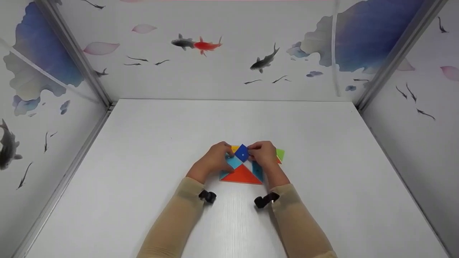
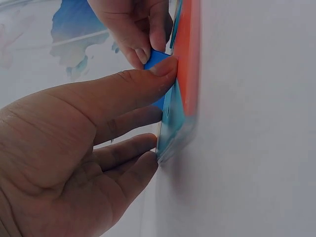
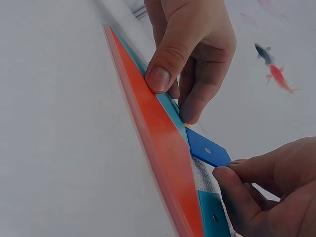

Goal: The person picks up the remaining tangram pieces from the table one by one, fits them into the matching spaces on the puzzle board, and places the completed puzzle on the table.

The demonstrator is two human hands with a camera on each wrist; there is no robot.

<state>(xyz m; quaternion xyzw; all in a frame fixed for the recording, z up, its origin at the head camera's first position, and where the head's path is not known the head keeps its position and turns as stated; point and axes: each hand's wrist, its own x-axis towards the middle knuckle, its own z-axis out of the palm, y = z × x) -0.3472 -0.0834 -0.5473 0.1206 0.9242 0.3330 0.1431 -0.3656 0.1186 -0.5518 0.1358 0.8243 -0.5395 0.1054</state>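
Flat coloured tangram pieces lie together in a shallow clear tray. My right hand pinches a blue square piece by its edge between thumb and fingertips. The square is tilted, one corner meeting the light blue piece. Along the near side lies a large orange triangle. My left hand rests at the tray's left side; its thumb presses on the pieces beside the orange triangle, and its fingers touch the far and left edge. A teal piece sits on the right.
A bit of yellow shows at the far side. A green piece pokes out past the right hand, which partly hides it. White tabletop surrounds the tray; a patterned panel stands behind, with more panels at both sides.
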